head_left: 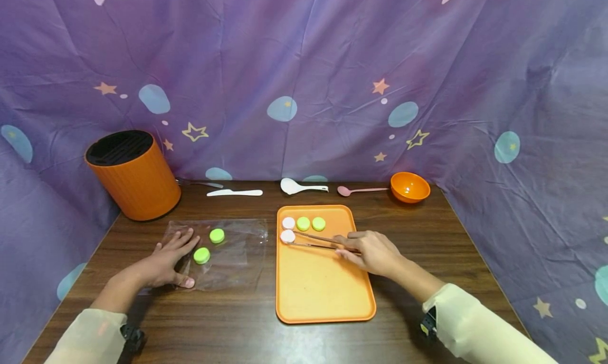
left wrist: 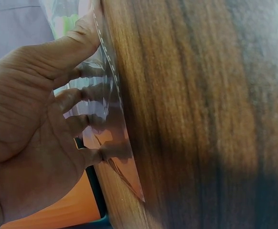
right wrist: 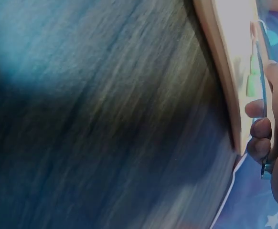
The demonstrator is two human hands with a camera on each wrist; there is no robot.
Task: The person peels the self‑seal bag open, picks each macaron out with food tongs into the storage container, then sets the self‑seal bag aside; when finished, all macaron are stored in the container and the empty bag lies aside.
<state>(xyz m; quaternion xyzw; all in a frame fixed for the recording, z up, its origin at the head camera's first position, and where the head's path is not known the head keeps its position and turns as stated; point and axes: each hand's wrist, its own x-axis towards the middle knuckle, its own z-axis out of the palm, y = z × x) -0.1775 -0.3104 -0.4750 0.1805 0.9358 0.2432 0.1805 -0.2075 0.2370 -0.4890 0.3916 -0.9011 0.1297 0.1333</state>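
White with a faint pink cast, the lower pale disc (head_left: 287, 237) sits at ten o'clock on the tray, with the tips of the metal tongs (head_left: 313, 237) at either side of it. At about three o'clock, the right hand (head_left: 372, 252) pinches the tongs between thumb and fingers. For a sure hold, I would keep both tips level at the disc's mid-height and squeeze gently, since a smooth edge could slip.

The orange tray (head_left: 325, 290) holds four discs: this one, the upper pale disc (head_left: 288, 223) touching or just beyond it, and two green discs (head_left: 318, 224) at eleven and twelve. Toward nine o'clock, the left hand (head_left: 166, 262) rests, fingers spread, on a clear plastic bag (head_left: 242, 248); whether the two loose green discs (head_left: 217, 236) lie inside or on top, I cannot tell. An orange bowl (head_left: 409, 187) stands between one and two.
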